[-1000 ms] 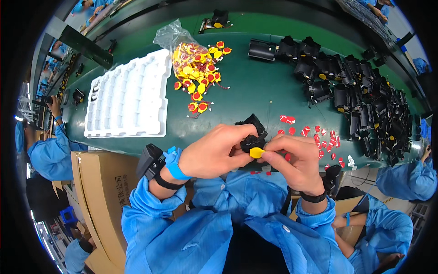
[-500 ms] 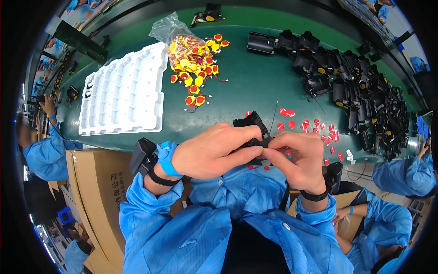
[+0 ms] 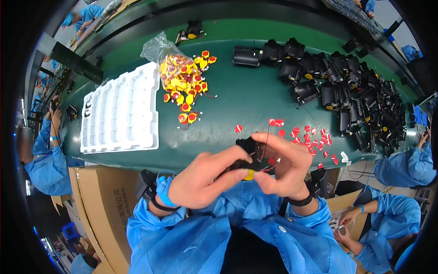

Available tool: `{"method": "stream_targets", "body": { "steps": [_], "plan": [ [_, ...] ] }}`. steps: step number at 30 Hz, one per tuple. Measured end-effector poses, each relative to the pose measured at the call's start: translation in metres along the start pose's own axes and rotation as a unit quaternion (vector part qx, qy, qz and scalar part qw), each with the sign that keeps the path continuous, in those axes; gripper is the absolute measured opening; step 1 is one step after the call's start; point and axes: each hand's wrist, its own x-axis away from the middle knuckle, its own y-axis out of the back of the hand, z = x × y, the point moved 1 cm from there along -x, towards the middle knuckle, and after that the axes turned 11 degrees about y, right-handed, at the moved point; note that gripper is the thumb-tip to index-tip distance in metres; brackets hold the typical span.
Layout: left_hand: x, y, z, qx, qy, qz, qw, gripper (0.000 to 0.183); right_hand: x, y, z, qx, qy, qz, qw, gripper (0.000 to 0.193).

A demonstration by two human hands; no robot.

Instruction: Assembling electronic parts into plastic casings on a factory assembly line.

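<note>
Both hands are together at the near edge of the green table. My left hand (image 3: 204, 176) is closed around a black plastic housing (image 3: 246, 145), partly hidden by the fingers. Between the two thumb tips shows a small yellow round piece (image 3: 249, 175), like the wired yellow cells on the table. My right hand (image 3: 288, 165) curls round the housing's right side, index finger raised along it and thumb pressed on the yellow piece's edge. A thin dark wire (image 3: 268, 133) sticks up from the housing.
A white compartment tray (image 3: 119, 109) lies at the left. Beside it, a clear bag (image 3: 157, 49) spills yellow-and-red wired cells (image 3: 183, 98). Red round stickers (image 3: 312, 137) are scattered right of my hands. Black housings (image 3: 351, 91) pile up at far right; a cardboard box (image 3: 98, 201) stands below left.
My hands have drawn closer to my body and the housing has tilted. The yellow piece between the thumbs now shows more fully. The whole view has shifted slightly.
</note>
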Motion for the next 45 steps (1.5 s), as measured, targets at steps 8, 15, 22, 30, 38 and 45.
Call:
{"method": "stream_targets", "body": {
  "steps": [8, 15, 22, 30, 38, 45],
  "plan": [
    [0.016, -0.016, 0.006, -0.048, -0.092, -0.063, 0.993, 0.010, -0.005, 0.003, 0.029, 0.070, 0.025, 0.066, 0.995, 0.060],
    [0.002, -0.003, 0.020, -0.325, -0.218, -0.064, 0.918, 0.021, -0.027, 0.024, 0.040, 0.026, -0.084, 0.215, 0.973, 0.089],
    [0.006, -0.006, 0.005, -0.558, -0.240, -0.191, 0.771, 0.034, -0.089, 0.003, 0.046, 0.267, 0.076, 0.369, 0.887, 0.076],
    [0.070, 0.036, 0.036, -0.394, -0.236, -0.419, 0.784, 0.033, -0.271, 0.042, -0.108, 0.520, 0.108, 0.265, 0.805, 0.059],
    [0.137, 0.146, 0.050, -0.428, 0.049, -0.577, 0.694, 0.014, -0.277, 0.117, -0.221, 0.452, -0.125, 0.332, 0.818, 0.085],
    [0.189, 0.392, 0.134, -0.641, 0.298, -0.447, 0.548, 0.027, -0.229, 0.022, -0.038, 0.331, 0.157, 0.339, 0.866, 0.063]
  ]
}}
